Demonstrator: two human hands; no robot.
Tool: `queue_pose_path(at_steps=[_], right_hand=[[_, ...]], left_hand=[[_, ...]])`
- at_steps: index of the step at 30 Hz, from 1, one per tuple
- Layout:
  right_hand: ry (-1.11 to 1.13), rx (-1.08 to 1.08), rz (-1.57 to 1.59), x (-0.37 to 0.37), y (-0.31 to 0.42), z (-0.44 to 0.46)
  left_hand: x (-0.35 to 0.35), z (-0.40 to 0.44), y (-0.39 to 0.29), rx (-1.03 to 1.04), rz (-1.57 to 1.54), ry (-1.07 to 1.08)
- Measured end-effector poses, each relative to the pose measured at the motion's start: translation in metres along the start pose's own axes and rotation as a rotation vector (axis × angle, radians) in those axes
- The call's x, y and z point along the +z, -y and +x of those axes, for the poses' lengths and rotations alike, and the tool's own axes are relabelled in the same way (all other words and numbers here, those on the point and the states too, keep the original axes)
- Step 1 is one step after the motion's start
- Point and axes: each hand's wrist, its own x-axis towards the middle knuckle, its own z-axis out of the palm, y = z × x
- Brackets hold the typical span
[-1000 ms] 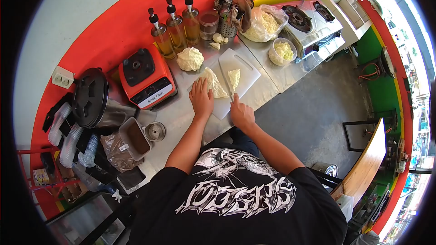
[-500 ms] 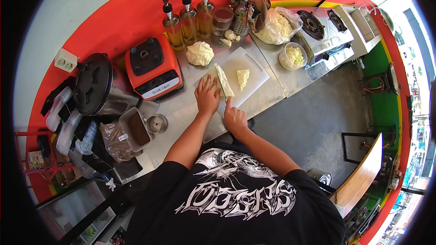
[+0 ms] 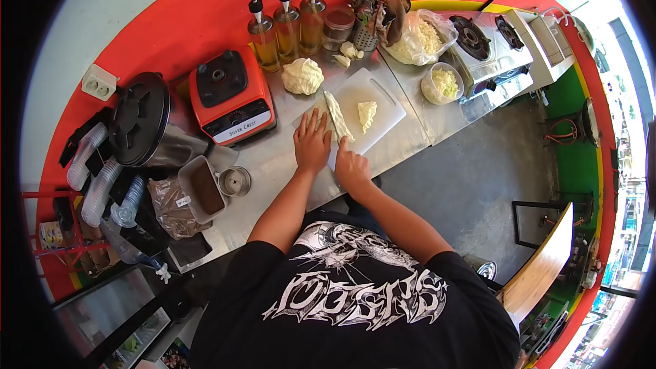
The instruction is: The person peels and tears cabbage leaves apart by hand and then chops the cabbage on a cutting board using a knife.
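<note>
Cabbage strip (image 3: 338, 117) is needing steady, tucked fingertips, while the left hand (image 3: 313, 143) is spreading beside it and the right hand (image 3: 352, 167) is curling, hold unclear.

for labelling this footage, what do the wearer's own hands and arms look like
The left hand and right hand are both ungloved, and no watch or bracelet shows. The forearms are uncovered, below short, plain black sleeves. Any ring is too small to tell.

Open desk (image 3: 268, 138) lies between blender base (image 3: 232, 99) and left hand (image 3: 312, 145) — cabbage (image 3: 302, 76) and three bottles (image 3: 288, 33) obstruct the wall (image 3: 205, 3) side.
</note>
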Motion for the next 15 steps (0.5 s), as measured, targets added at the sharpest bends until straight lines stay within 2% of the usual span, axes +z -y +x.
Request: queue_pose_path(at_steps=[7,15], right_hand=[[0.074,0.021,-0.057,0.017,-0.019,-0.048],[0.055,0.002,-0.058,-0.007,-0.005,-0.012]], left_hand=[[0.005,-0.001,0.001,0.004,0.049,-0.014],[-0.001,-0.002,0.002,0.049,0.03,0.001]])
